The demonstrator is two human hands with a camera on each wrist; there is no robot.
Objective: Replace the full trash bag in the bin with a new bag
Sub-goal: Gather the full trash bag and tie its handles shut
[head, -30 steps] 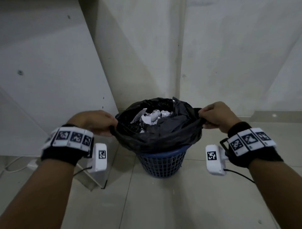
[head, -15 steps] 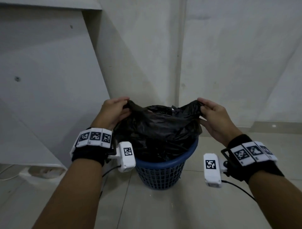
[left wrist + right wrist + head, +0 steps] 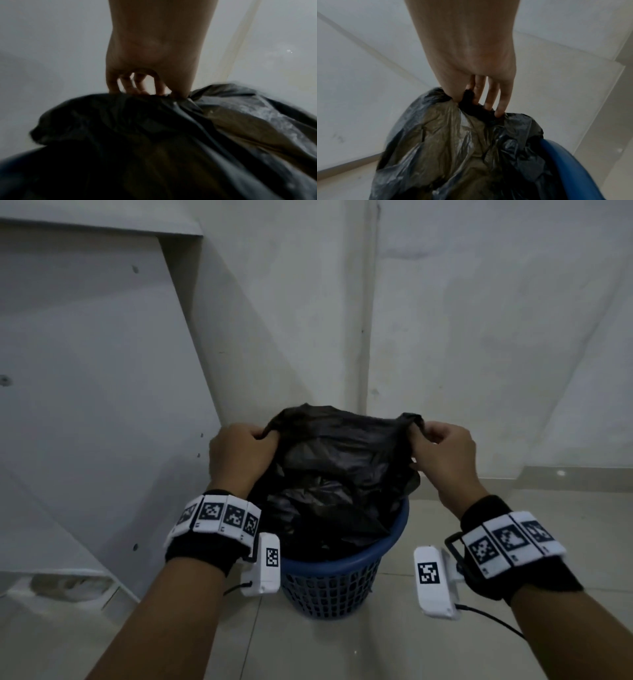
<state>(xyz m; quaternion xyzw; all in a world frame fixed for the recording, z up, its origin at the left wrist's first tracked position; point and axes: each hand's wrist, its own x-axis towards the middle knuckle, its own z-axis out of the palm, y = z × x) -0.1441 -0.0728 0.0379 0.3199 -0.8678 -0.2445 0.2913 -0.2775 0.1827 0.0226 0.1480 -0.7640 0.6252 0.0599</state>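
A black trash bag (image 3: 337, 474) stands in a blue mesh bin (image 3: 337, 580) on the floor, its upper part pulled up above the rim. My left hand (image 3: 239, 455) grips the bag's left top edge, and my right hand (image 3: 442, 450) pinches the right top edge. In the left wrist view my fingers (image 3: 133, 83) curl over the gathered black bag (image 3: 154, 135). In the right wrist view my thumb and fingers (image 3: 489, 93) clamp a bunched fold of the bag (image 3: 453, 142) beside the bin's blue rim (image 3: 570, 165). The bag's contents are hidden by the plastic.
The bin stands in a room corner between two pale walls (image 3: 496, 337). A white slanted panel (image 3: 85, 388) leans at the left. Pale floor tiles (image 3: 342, 652) lie in front of the bin.
Both hands lifted the bag's edges off the bin rim and drew them upward and inward. The white paper trash seen a second ago is now covered by the plastic.
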